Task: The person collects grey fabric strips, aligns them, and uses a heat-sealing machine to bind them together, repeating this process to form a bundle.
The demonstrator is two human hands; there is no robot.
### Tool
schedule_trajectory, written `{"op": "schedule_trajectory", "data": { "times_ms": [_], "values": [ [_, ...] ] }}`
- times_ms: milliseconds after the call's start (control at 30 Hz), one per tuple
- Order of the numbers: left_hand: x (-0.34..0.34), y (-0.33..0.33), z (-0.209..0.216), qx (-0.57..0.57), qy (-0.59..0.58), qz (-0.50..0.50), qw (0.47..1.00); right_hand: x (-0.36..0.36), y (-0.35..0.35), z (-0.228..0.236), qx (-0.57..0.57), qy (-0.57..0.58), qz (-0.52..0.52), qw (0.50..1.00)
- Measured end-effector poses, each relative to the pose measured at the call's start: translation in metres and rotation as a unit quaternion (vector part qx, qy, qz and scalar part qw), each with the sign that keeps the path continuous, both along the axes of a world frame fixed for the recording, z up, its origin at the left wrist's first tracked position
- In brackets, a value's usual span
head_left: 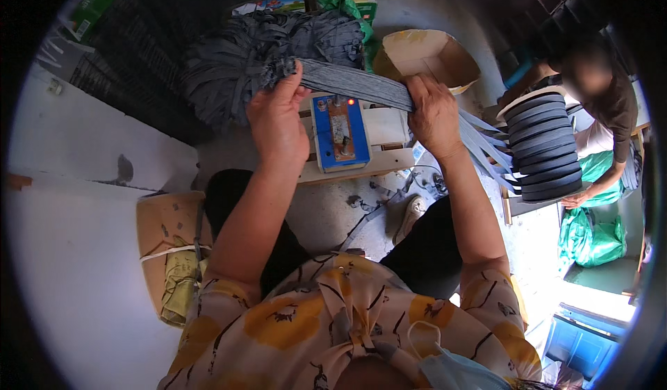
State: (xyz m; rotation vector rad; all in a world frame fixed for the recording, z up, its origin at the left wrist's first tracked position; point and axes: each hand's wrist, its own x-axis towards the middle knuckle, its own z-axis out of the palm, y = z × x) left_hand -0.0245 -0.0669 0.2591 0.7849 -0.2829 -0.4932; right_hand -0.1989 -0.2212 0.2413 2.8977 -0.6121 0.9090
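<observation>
A flat bundle of grey fabric strips [354, 83] is stretched between my two hands. My left hand [279, 115] is closed at its left end, the thumb pressed up against the strip ends. Further right, my right hand [434, 112] wraps round the bundle, and loose strips [485, 150] trail from it toward a large spool of grey strips [542, 147]. Below the bundle, a blue box-shaped device [340, 133] with a metal plate and a lit red lamp sits on a slatted wooden stand [389, 162]. The bundle hides its far edge.
A big heap of cut grey strips [229, 63] lies beyond my left hand. Behind the device stands an open cardboard box [431, 56]; another cardboard box [174, 223] is at left. A co-worker [615, 112] is beside the spool. Dark scraps [375, 206] litter the floor.
</observation>
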Motion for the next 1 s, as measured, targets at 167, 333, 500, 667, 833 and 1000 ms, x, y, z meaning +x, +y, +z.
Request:
{"op": "schedule_trajectory", "data": {
  "times_ms": [167,333,500,667,833,1000],
  "values": [
    [0.009,0.003,-0.035,0.103,0.044,-0.086,0.990,-0.003,-0.018,-0.012,-0.001,0.013,0.004,1.000],
    [0.013,-0.003,-0.060,0.140,-0.004,-0.146,0.979,-0.009,-0.026,-0.016,0.014,0.053,-0.015,0.998],
    [0.019,-0.006,-0.062,0.189,-0.010,-0.204,0.961,-0.012,-0.033,-0.025,0.041,0.087,-0.031,0.995],
    [0.027,-0.009,-0.070,0.242,-0.012,-0.242,0.940,-0.013,-0.040,-0.037,0.052,0.089,-0.011,0.995],
    [0.035,-0.014,-0.084,0.303,0.011,-0.253,0.919,-0.014,-0.045,-0.048,0.093,0.115,-0.020,0.989],
    [0.037,-0.017,-0.089,0.316,0.021,-0.266,0.910,-0.016,-0.048,-0.055,0.110,0.127,-0.024,0.986]
  ]
}}
